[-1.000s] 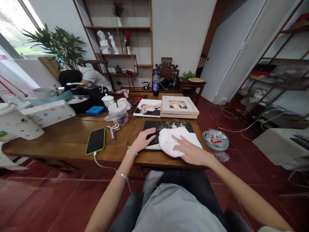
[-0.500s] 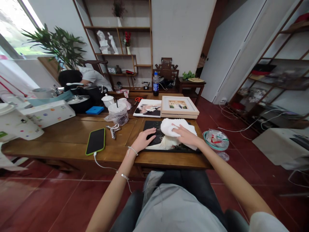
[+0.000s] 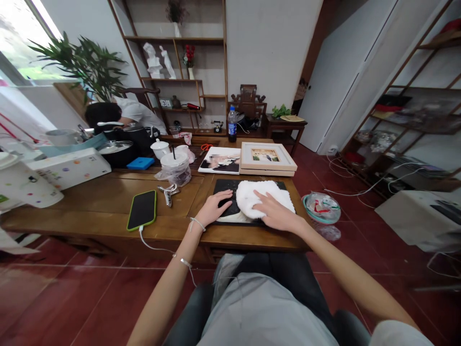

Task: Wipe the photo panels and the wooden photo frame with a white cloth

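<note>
Nearer our edge of the table (image 3: pixel 108 206) than half a second ago, the white cloth (image 3: pixel 248 201) now covers more of the pale patch low on the dark picture panel (image 3: pixel 226 185); our right hand (image 3: pixel 276 211) goes with it, while our left hand (image 3: pixel 215 204) keeps its place. The panel lies flat before us, on our side of the framed picture (image 3: pixel 248 151) and the white-edged print (image 3: pixel 223 163), with the cloth over its middle and right part.

To rub well, as we judge it, we want the cloth flat under the whole palm, the pressure light and even, each stroke overlapping the last. Some cloth ought to stay between our fingertips and the surface, since bare nails could scratch it. The left hand serves best as a quiet brace, so the panel cannot skid.

Our right hand is spread palm down on the cloth, fingers pointing up and leftward, its forearm reaching in from the lower right. Our left hand lies palm down at the panel's left side, fingers extended rightward and pinching nothing; how hard it presses we cannot tell.
</note>
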The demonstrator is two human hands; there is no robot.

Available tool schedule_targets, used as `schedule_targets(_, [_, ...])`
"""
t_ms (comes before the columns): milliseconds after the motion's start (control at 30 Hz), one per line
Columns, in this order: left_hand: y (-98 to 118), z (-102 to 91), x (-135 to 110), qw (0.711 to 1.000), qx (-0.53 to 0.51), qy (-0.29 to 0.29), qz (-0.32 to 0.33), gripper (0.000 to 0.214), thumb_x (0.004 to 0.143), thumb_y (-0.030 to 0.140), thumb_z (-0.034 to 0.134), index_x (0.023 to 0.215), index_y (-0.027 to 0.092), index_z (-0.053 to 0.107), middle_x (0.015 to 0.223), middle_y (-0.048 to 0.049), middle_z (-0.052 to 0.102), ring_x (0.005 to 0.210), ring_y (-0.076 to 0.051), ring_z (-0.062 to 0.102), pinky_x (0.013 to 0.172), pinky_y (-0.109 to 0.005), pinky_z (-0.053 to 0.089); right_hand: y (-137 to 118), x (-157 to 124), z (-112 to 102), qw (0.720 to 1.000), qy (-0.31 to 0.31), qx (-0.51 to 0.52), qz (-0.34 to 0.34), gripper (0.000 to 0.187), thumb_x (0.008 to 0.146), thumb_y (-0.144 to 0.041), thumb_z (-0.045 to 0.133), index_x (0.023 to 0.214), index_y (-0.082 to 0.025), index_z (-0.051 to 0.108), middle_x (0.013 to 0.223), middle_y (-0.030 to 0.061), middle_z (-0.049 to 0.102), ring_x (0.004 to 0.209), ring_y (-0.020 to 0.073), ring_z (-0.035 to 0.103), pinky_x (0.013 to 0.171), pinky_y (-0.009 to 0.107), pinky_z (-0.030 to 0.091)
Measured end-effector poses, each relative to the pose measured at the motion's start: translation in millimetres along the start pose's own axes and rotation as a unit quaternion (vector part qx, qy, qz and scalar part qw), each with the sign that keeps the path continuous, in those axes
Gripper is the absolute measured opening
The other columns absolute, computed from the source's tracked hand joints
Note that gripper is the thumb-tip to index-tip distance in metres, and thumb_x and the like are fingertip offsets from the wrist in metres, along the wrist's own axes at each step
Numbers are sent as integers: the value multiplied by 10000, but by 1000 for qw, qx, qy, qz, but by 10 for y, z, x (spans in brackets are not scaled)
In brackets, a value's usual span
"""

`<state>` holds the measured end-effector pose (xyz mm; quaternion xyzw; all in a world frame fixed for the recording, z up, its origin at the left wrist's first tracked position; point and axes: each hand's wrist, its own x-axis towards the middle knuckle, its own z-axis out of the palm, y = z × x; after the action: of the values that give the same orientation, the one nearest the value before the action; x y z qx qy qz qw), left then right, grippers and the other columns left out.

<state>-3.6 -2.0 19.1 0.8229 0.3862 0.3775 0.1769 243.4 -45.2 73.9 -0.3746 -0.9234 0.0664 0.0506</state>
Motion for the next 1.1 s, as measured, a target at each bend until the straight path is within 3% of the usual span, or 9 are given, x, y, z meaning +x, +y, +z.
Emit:
schedule_targets(167, [19, -13, -4, 1000, -7, -5, 2, 317, 839, 322, 494, 1090, 175, 622, 1209, -73, 584, 1146, -202, 520, 1022, -400, 376, -324, -360, -43, 997, -22, 13, -66, 551, 600, -11, 398, 1098, -184, 559, 1388, 83, 376, 1356, 231, 59, 1060, 528, 128])
schedule_targets(333, [16, -8, -3, 1000, -9, -2, 2, 319, 836, 321, 499, 1089, 171, 623, 1203, -76, 589, 1146, -202, 521, 1023, -393, 376, -276, -400, -66, 997, -18, 28, -73, 517, 609, -22, 400, 1078, -170, 560, 1358, 110, 413, 1348, 196, 133, 1085, 478, 112])
schedule_targets(467, [-3, 2, -2, 1000, -2, -2, 6, 322, 836, 320, 502, 1093, 168, 621, 1200, -79, 591, 1142, -200, 524, 1023, -387, 376, -25, -150, -28, 999, 1, 30, -36, 525, 627, -34, 391, 1115, -161, 536, 1382, 119, 375, 1341, 188, 165, 1087, 459, 118])
schedule_targets(633, [-10, 6, 1, 1000, 0, -1, 0, 317, 835, 319, 504, 1093, 175, 621, 1198, -77, 592, 1140, -205, 525, 1021, -399, 374, 308, 378, 4, 1000, 9, 9, 14, 570, 651, -33, 360, 1198, -143, 478, 1349, 126, 417, 1342, 218, 160, 1059, 493, 158])
schedule_targets(800, [12, -4, 2, 1000, -2, -5, -5, 309, 836, 312, 502, 1083, 173, 625, 1201, -78, 590, 1139, -204, 526, 1019, -398, 374, 384, 657, -24, 999, 18, -21, 43, 550, 691, -55, 362, 1225, -150, 457, 1353, 143, 403, 1331, 260, 186, 1023, 525, 201])
schedule_targets(933, [17, -5, 3, 1000, -3, -2, -4, 315, 832, 320, 505, 1087, 178, 623, 1197, -75, 593, 1139, -210, 526, 1018, -404, 375, 226, 501, -27, 999, 4, -27, 36, 555, 682, -49, 374, 1217, -163, 469, 1333, 143, 425, 1335, 257, 168, 1020, 527, 201])
schedule_targets(1100, [9, -6, 2, 1000, -12, -3, 3, 316, 833, 321, 503, 1093, 185, 621, 1192, -69, 597, 1146, -204, 520, 1022, -396, 374, -108, 44, -36, 1000, -10, -13, -22, 525, 655, -41, 397, 1144, -174, 532, 1315, 124, 447, 1342, 246, 137, 1038, 527, 171])
